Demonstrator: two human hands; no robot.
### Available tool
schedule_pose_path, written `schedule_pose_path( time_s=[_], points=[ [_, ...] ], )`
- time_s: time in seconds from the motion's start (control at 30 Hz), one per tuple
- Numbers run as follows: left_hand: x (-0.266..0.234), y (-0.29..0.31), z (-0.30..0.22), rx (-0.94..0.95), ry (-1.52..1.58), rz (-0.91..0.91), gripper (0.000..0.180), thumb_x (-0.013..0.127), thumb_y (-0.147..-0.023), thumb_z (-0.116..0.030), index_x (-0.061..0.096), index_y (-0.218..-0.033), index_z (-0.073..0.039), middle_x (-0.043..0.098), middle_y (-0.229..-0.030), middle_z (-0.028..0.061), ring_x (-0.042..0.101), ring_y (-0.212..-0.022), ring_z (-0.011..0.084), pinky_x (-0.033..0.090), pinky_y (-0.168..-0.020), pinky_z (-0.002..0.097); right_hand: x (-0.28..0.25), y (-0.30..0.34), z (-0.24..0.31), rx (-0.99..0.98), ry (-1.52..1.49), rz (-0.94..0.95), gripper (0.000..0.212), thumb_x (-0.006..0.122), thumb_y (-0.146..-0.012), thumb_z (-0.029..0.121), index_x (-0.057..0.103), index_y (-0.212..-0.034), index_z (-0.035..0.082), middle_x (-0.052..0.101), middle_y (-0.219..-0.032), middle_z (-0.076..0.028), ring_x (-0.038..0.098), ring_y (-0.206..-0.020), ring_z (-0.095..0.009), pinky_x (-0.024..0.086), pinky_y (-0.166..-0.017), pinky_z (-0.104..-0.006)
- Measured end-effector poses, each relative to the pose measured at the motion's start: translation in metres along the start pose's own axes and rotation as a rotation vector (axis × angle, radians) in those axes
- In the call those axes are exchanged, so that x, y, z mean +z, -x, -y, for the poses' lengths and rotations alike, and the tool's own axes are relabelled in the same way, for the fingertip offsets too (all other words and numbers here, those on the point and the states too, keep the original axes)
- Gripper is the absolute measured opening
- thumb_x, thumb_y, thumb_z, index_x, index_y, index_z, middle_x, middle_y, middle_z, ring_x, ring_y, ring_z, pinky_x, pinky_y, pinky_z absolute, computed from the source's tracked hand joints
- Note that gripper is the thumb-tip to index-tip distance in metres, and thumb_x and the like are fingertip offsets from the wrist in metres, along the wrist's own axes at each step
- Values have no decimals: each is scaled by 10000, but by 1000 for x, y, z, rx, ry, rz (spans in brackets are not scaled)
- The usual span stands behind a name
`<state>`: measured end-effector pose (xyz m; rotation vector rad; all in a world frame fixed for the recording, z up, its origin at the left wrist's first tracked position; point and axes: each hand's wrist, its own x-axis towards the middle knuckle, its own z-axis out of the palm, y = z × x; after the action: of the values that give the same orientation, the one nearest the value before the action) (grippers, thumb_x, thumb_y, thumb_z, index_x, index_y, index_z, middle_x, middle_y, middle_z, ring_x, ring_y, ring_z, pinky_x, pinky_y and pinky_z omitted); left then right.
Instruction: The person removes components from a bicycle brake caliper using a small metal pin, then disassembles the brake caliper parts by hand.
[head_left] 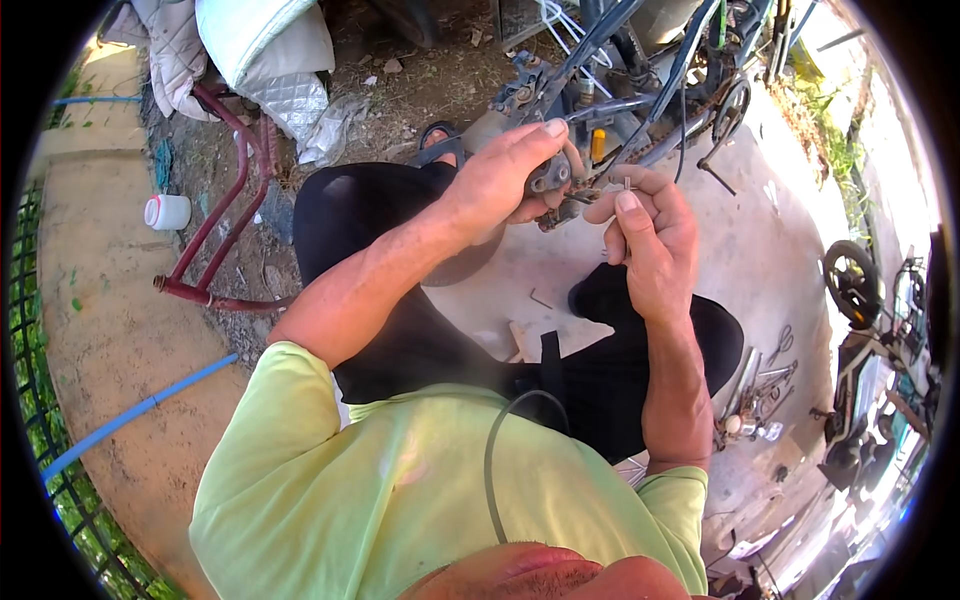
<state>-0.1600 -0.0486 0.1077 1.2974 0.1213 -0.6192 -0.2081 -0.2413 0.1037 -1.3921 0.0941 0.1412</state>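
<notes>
My left hand [490, 180] is wrapped round a dark grey metal part [548, 178] with round holes, which looks like a bicycle brake caliper. Some of its fingers are hidden behind the part. Just to the right, my right hand [655, 240] pinches a small, thin metal pin [627, 184] between thumb and fingertips. The pin is too small to make out further. Both hands are raised close together over the concrete, in front of a bicycle frame [640, 105] with cables and a crank.
An L-shaped hex key [541, 299] lies on the concrete between my legs. Several metal tools [762, 400] are scattered at the right. A red bicycle frame [240, 165] and a white jar [167, 212] are at the left, with a blue pipe [140, 412] nearer.
</notes>
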Motion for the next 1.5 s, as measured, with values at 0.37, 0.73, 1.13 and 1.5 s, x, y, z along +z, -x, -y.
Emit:
schedule_pose_path(
  time_s=[0.37, 0.73, 1.13, 1.5],
  points=[
    [2, 3, 2, 122, -174, -42, 482, 458, -1060, -461, 678, -981, -40, 557, -690, 26, 436, -495, 66, 325, -454, 211, -6, 5, -5, -28, 174, 111, 399, 545, -954, 74, 546, -1337, -38, 658, -877, -68, 612, -848, -118, 497, -779, -274],
    [-9, -4, 17, 225, -332, 136, 457, 511, -1059, -443, 656, -932, -28, 572, -855, -9, 511, -801, 68, 445, -677, 238, 5, 4, 4, 72, 248, 167, 484, 541, -938, 69, 451, -1399, -50, 656, -831, -73, 620, -815, -131, 499, -805, -291],
    [-5, 1, 13, 491, -815, 135, 401, 530, -1061, -369, 635, -942, 0, 591, -735, 71, 522, -676, 140, 459, -648, 306, -9, -4, -2, 335, -30, 249, 435, 541, -964, 119, 505, -1374, -22, 634, -793, -37, 569, -685, -96, 464, -642, -267],
    [-2, -7, 13, 407, -771, 54, 431, 536, -1044, -392, 634, -908, 4, 575, -658, 135, 511, -591, 229, 417, -568, 383, 13, 8, -24, -448, 760, 27, 668, 665, -863, 6, 391, -1472, 33, 683, -831, -141, 695, -768, -359, 546, -705, -408]
  ],
)
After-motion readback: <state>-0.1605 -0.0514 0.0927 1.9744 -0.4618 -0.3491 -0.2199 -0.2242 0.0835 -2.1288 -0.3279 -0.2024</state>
